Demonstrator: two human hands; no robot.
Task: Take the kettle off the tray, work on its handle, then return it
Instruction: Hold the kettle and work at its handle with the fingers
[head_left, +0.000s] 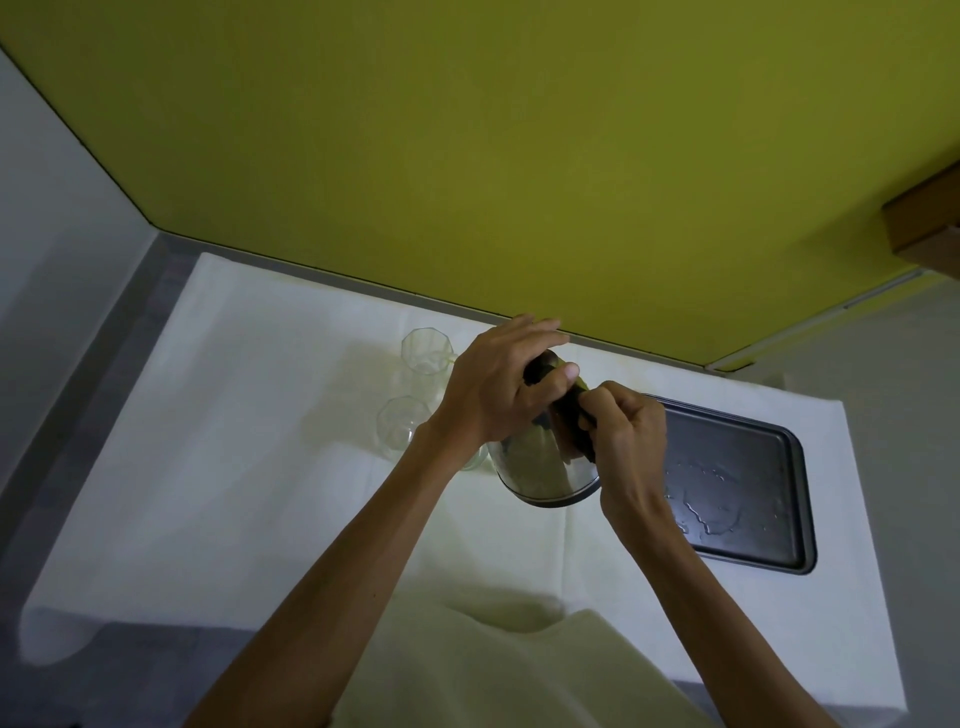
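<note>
Where the white cloth covers the counter, I note soft creases and a matte weave, with a folded edge bunched near the front. Two clear glasses, faceted with polygonal rims, stand at the left, one behind the other; the nearer one is partly hidden behind the left forearm.

From my remote station I see the left hand clamped over the top of the kettle, thumb pressed on the dark lid area, fingers curled across it. The kettle is off the tray and tilted, its polished metal body rounded and reflective, a dark band ringing its base. Whether the base touches the cloth or is held clear of it, I cannot tell.

The right hand is closed around the black handle, fingertips pinching near its upper end. What it does there is too small to make out.

At the right lies the tray, a dark rectangular metal pan with rounded corners and a raised rim, flat on the cloth. Beads and streaks of water sit on its smooth floor. A yellow-green wall rises behind.
</note>
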